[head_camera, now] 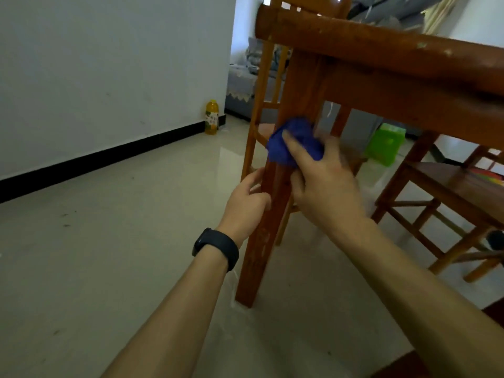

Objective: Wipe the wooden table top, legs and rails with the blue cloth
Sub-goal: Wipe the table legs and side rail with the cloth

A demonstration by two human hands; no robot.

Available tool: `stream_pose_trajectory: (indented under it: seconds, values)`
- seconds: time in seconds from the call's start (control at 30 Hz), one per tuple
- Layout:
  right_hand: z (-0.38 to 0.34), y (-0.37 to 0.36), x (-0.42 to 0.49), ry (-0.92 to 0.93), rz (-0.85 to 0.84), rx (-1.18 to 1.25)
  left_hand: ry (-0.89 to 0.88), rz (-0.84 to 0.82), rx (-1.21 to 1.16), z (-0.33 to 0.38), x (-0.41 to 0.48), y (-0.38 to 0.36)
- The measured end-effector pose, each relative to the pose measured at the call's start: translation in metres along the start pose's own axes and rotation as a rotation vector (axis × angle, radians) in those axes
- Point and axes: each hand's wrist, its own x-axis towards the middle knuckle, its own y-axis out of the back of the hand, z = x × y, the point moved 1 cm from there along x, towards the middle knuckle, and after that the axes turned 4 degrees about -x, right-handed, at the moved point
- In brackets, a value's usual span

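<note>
**Leg-wiping stage**

We're on the square, glossy reddish-brown wooden table leg [261,241]. Our right hand [324,184] fingers grip the bunched soft blue cloth [294,140], pressed against the upper leg. Our left hand [245,203] fingers curl round the leg lower down. Next up is probably sliding down over the scuffed lower part.
</note>
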Motion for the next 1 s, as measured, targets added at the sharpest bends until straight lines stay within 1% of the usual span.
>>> stream_pose_trajectory:
  seconds: [0.07,0.1,0.13,0.17,0.2,0.27,0.33,0.4,0.47,0.5,0.53,0.6,0.67,0.7,0.73,0.77,0.8,0.87,0.9,0.93,1.0]
  values:
    - [0.005,-0.028,-0.036,0.096,-0.402,0.103,0.072,0.012,-0.019,-0.003,-0.01,0.002]
    - [0.009,-0.039,-0.055,0.118,-0.578,0.152,0.101,0.023,-0.016,-0.004,-0.013,0.005]
    - [0.013,-0.043,-0.069,0.135,-0.652,0.181,0.116,0.038,0.0,-0.006,-0.017,0.009]
    - [0.018,-0.042,-0.075,0.135,-0.625,0.205,0.118,0.054,0.017,-0.007,-0.018,0.012]
    - [0.021,-0.035,-0.074,0.12,-0.53,0.234,0.11,0.071,0.022,-0.008,-0.019,0.015]
    - [0.024,-0.012,-0.057,0.139,-0.269,0.237,0.1,0.112,-0.005,-0.012,-0.018,0.016]
    - [0.021,0.017,-0.03,0.175,-0.009,0.171,0.104,0.167,-0.034,-0.018,-0.017,0.014]
    - [0.014,0.039,-0.002,0.223,0.162,0.054,0.102,0.205,-0.078,-0.024,-0.016,0.011]
    - [0.01,0.049,0.019,0.251,0.248,-0.15,0.102,0.189,-0.1,-0.032,-0.016,0.004]
    - [0.011,0.05,0.025,0.256,0.245,-0.249,0.103,0.167,-0.102,-0.036,-0.017,0.001]
    - [0.011,0.05,0.027,0.26,0.192,-0.318,0.115,0.148,-0.1,-0.04,-0.017,-0.001]
    - [0.01,0.043,0.018,0.29,-0.029,-0.369,0.15,0.132,-0.114,-0.047,-0.017,-0.002]
    - [0.009,0.025,-0.004,0.403,-0.293,-0.414,0.147,0.123,-0.164,-0.046,-0.016,-0.001]
    - [0.009,0.017,-0.016,0.461,-0.375,-0.45,0.139,0.116,-0.186,-0.042,-0.015,0.0]
    - [0.01,0.014,-0.023,0.499,-0.4,-0.479,0.131,0.104,-0.2,-0.038,-0.015,-0.001]
    - [0.011,0.015,-0.021,0.509,-0.361,-0.487,0.12,0.089,-0.206,-0.033,-0.014,-0.002]
    - [0.011,0.019,-0.013,0.502,-0.251,-0.481,0.105,0.075,-0.208,-0.03,-0.014,-0.003]
    - [0.011,0.036,0.013,0.401,0.055,-0.435,0.074,0.062,-0.192,-0.028,-0.011,-0.007]
    - [0.013,0.044,0.023,0.347,0.147,-0.395,0.064,0.066,-0.178,-0.029,-0.01,-0.01]
    - [0.015,0.045,0.03,0.312,0.164,-0.371,0.056,0.074,-0.17,-0.03,-0.008,-0.011]
    - [0.017,0.031,0.024,0.324,0.074,-0.402,0.038,0.085,-0.174,-0.034,-0.006,-0.011]
